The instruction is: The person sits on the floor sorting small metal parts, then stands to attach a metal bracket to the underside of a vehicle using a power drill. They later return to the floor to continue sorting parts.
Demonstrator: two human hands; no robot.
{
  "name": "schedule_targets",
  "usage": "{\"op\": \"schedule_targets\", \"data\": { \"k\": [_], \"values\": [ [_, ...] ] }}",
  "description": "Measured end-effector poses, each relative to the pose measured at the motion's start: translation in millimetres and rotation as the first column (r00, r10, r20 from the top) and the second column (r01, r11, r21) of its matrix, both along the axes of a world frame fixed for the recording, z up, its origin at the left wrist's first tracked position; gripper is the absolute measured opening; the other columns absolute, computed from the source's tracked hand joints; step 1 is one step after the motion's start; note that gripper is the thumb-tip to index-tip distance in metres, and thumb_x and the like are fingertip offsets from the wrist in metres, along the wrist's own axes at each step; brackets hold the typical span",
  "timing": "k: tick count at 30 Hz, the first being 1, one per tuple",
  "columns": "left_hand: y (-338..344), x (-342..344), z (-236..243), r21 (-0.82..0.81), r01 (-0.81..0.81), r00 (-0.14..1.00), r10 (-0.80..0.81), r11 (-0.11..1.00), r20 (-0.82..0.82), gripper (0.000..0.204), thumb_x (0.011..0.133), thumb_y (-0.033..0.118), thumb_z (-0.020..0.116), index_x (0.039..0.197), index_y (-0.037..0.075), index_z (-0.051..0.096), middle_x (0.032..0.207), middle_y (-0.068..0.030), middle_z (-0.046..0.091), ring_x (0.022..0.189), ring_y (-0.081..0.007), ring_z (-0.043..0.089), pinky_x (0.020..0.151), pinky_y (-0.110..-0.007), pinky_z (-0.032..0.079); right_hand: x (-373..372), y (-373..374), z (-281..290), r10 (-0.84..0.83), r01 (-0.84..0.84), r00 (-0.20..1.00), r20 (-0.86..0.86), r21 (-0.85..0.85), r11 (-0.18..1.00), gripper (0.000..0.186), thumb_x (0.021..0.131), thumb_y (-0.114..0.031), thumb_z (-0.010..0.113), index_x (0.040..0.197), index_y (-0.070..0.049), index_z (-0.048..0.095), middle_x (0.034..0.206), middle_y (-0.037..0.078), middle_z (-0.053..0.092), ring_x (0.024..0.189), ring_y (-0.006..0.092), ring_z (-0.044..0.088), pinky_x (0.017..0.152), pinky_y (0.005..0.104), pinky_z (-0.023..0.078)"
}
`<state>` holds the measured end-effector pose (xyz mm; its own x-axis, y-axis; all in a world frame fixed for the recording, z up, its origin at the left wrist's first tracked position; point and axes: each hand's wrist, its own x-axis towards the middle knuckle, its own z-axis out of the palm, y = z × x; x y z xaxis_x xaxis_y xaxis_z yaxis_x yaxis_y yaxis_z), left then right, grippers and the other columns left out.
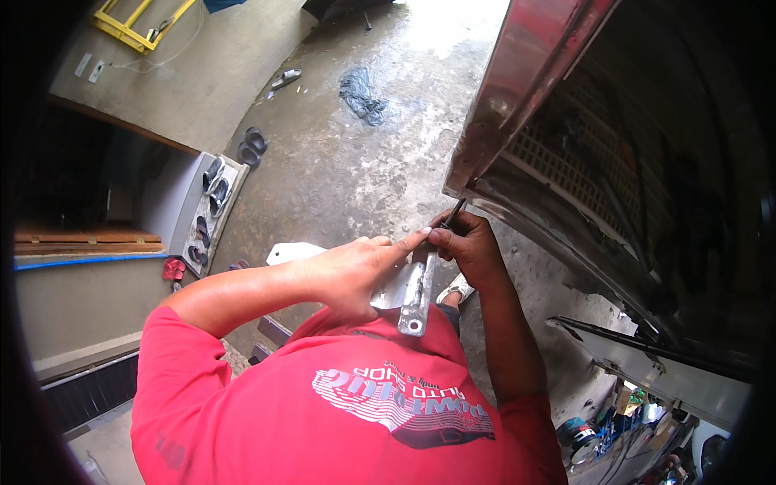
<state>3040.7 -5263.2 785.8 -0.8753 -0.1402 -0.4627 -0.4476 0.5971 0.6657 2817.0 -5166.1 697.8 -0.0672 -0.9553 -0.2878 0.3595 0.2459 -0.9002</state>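
My left hand [356,271] is closed around a light-coloured metal bracket in front of my chest. The bracket has a flat white end plate [293,252] with a hole, sticking out to the left. Its scuffed silver bar [415,295] ends in a round hole near my shirt. My right hand [469,246] pinches a thin, dark, pointed tool [456,212] at the far end of the bar. The kind of tool is hard to make out, as the fingers hide much of it. The fingertips of both hands meet there.
A red and bare-metal vehicle panel [517,89] overhangs on the right, with a dark opening beside it. Slippers [253,145] and a dark plastic sheet [362,95] lie on the wet concrete floor [388,170]. A yellow frame [133,28] stands at upper left; cans and clutter [580,436] lie lower right.
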Motion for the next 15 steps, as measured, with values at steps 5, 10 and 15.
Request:
{"op": "schedule_targets", "data": {
  "k": [5,10,15],
  "values": [
    [1.0,-7.3,3.5,0.064,-0.036,0.999,0.038,0.997,-0.028,0.13,0.062,0.019,0.084,0.165,0.008,0.004,0.128,-0.0263,0.057,0.12,-0.0425,0.058,0.106,-0.045,0.046,-6.9,5.1,0.2,-0.01,0.011,1.0,0.026,-0.049,0.999,0.019,0.098,-0.01,0.067,0.114,-0.002,0.072,0.084,0.003,0.069,0.073,0.011,0.066,0.066,0.0253,0.053],
    [5.2,-6.9,-2.1,0.101,-0.098,0.993,0.104,0.99,-0.059,0.132,0.061,0.023,0.086,0.165,0.011,0.005,0.13,-0.0273,0.059,0.122,-0.0424,0.06,0.106,-0.044,0.047,-15.9,23.6,-5.9,-0.032,0.039,0.994,-0.103,0.069,0.997,0.023,0.101,-0.008,0.058,0.12,-0.001,0.068,0.086,0.005,0.07,0.073,0.0128,0.069,0.065,0.0279,0.055],
    [8.1,-10.1,2.7,0.108,-0.138,0.99,0.138,0.985,0.005,0.132,0.062,0.025,0.087,0.165,0.016,0.005,0.131,-0.0282,0.059,0.123,-0.0421,0.06,0.107,-0.045,0.047,0.3,64.6,-11.2,0.223,-0.204,0.966,-0.13,0.144,0.968,0.02,0.101,-0.009,0.058,0.115,0.001,0.067,0.08,0.002,0.064,0.066,0.009,0.061,0.063,0.0275,0.051]
  ]
}}
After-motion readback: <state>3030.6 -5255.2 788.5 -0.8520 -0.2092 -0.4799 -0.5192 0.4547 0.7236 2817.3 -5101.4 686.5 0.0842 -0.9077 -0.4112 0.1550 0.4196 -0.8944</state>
